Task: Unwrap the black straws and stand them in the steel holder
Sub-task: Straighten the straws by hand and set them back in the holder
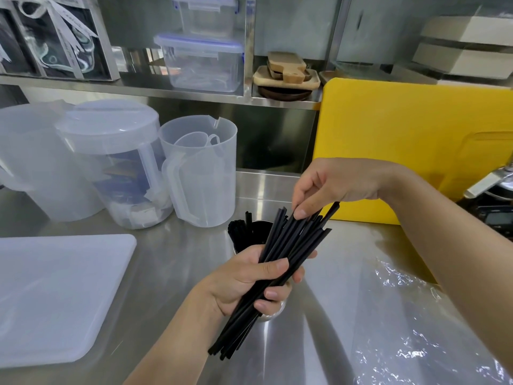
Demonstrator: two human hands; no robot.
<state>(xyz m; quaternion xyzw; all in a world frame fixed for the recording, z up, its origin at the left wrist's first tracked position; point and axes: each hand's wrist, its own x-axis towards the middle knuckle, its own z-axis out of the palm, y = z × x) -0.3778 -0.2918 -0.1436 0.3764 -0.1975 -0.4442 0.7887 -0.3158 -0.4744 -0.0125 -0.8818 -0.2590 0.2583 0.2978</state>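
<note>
My left hand (244,282) grips a loose bundle of black straws (288,248) around its middle, tilted up to the right. Fingertips of my right hand (333,187) touch the bundle's upper ends. Behind and under my left hand stands the steel holder (273,312), mostly hidden, with a few black straws (241,232) standing in it. The clear plastic wrapper (416,315) lies crumpled on the steel counter at the right.
A white cutting board (55,295) lies at the left. Clear plastic jugs (200,173) and a lidded pitcher (116,162) stand behind it. A yellow cutting board (410,140) leans at the back right. Shelves above hold containers and wooden trays.
</note>
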